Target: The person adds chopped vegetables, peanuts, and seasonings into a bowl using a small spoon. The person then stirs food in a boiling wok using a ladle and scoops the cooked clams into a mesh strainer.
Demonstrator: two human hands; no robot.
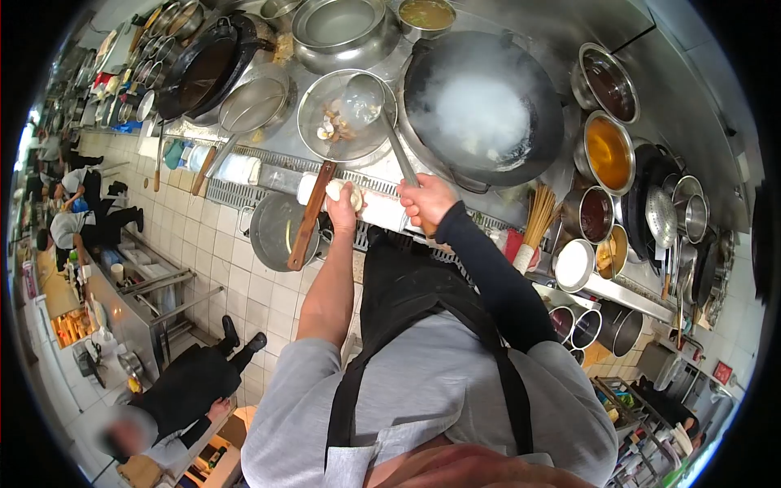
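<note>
My right hand is closed round the handle of a metal ladle, whose bowl hangs over a round strainer. Pieces of food lie in the strainer. My left hand is closed on a pale bunched cloth, beside the strainer's wooden handle. Just right of the ladle sits a large black wok with steam rising from it. A white cloth lies on the counter edge between my hands.
A second wok and strainer stand left. A pot is below the counter. Sauce bowls, a bamboo brush and a white bowl are right. A co-worker is at lower left; other people are farther left.
</note>
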